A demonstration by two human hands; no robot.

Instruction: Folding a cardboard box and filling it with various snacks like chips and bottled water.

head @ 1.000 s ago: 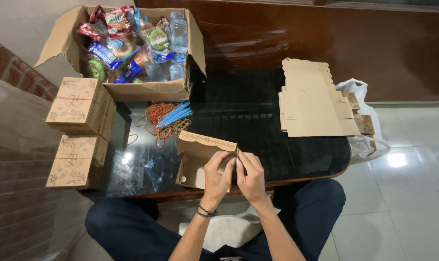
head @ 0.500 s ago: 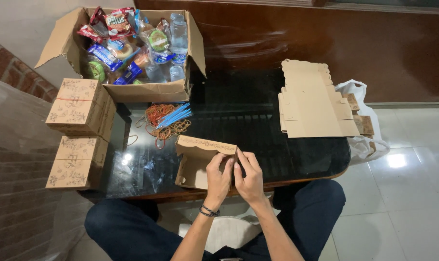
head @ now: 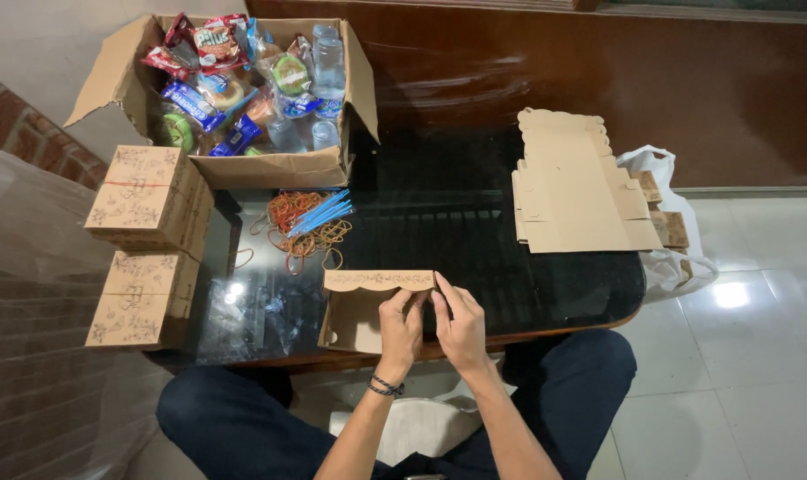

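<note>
I have both hands on a half-folded kraft cardboard box (head: 372, 307) sitting at the near edge of the dark glass counter (head: 474, 231), just in front of my lap. My left hand (head: 401, 331) and right hand (head: 461, 324) meet at its right end, fingers pinched on the side flap beneath the scalloped lid strip — clenched on card, not released. I'd judge this box light, thin and springy: it creases easily and will crush if squeezed mid-panel, so the folds and corners are the places to hold.

The near rim of the counter is right under the box, so little margin toward me. Ahead lie a tangle of rubber bands (head: 301, 233) with blue straws (head: 321, 213) on top, and beyond them an open carton of snacks and water bottles (head: 243, 98). To the left stand two finished boxes (head: 145, 244), stacked beside the counter; to the right a pile of flat box blanks (head: 574, 187). The middle of the glass — between bands and blanks — is bare.
</note>
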